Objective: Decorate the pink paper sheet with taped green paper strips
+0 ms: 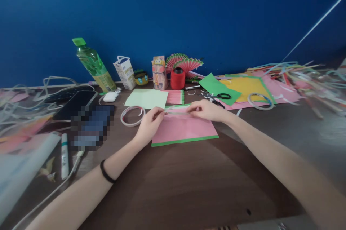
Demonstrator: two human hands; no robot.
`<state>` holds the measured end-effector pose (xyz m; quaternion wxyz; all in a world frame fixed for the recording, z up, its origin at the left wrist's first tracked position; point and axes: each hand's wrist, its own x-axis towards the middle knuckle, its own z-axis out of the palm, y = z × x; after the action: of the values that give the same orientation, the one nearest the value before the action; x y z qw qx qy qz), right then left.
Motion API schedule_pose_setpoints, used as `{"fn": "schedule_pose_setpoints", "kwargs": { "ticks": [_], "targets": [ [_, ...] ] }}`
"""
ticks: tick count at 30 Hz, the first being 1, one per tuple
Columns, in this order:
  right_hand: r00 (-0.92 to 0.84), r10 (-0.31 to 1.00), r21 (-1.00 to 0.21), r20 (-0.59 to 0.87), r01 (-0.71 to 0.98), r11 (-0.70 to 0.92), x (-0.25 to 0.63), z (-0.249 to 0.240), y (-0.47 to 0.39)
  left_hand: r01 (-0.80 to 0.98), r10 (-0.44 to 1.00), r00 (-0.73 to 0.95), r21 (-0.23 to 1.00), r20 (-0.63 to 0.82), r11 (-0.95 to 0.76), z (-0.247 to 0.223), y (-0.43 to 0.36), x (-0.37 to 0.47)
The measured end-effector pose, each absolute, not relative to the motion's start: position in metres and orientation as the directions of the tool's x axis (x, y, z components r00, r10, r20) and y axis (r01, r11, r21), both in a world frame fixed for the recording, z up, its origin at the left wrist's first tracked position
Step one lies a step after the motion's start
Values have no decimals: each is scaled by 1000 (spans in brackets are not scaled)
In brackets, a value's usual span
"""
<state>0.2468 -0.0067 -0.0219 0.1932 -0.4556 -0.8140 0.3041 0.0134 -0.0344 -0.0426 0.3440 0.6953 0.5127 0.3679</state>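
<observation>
A pink sheet (pixel 183 128) with green edges lies flat on the dark table (pixel 173 183). Over its upper left part, my left hand (pixel 151 122) is closed, thumb and fingers pinching one end of a thin, pale strip (pixel 177 111). My right hand (pixel 202 110) pinches the strip's other end above the sheet's upper right part. Between both hands the strip runs roughly level, close to the sheet's green far edge. A roll of tape (pixel 132 124) rests beside my left hand. Behind the hands lie a pale green sheet (pixel 147 98) and a pleated pink piece (pixel 175 97).
At the back stand a green bottle (pixel 97 66), a carton (pixel 125 73) and a red holder (pixel 177 79) near paper fans (pixel 189 65). Scissors (pixel 223 96), coloured sheets (pixel 240 87) and another tape roll (pixel 260 101) lie right. A phone (pixel 94 125), cables and a marker (pixel 65 156) occupy the left.
</observation>
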Motion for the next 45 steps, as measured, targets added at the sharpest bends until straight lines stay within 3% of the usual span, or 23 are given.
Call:
{"fn": "schedule_pose_setpoints", "kwargs": {
  "ticks": [7,11,21,29,34,45],
  "targets": [
    [-427,893,-572,139,702,425,241,-24,-8,369,921,319,866,224,-339,-43,-35,14],
    [-442,885,-621,147,655,431,241,-29,-7,323,903,380,886,200,-332,-41,-37,14],
    [-610,776,-661,158,519,542,244,-25,-10,430,918,368,848,149,-310,-41,-36,16],
    [-580,769,-483,268,610,628,234,-25,-17,452,914,377,831,152,-324,-42,-38,15],
    [-652,695,-568,302,462,681,216,-35,-25,441,885,435,819,164,-368,-42,-39,16],
    [-429,858,-796,283,394,460,209,-58,-30,457,910,406,843,85,-283,-39,-39,17]
  ]
}}
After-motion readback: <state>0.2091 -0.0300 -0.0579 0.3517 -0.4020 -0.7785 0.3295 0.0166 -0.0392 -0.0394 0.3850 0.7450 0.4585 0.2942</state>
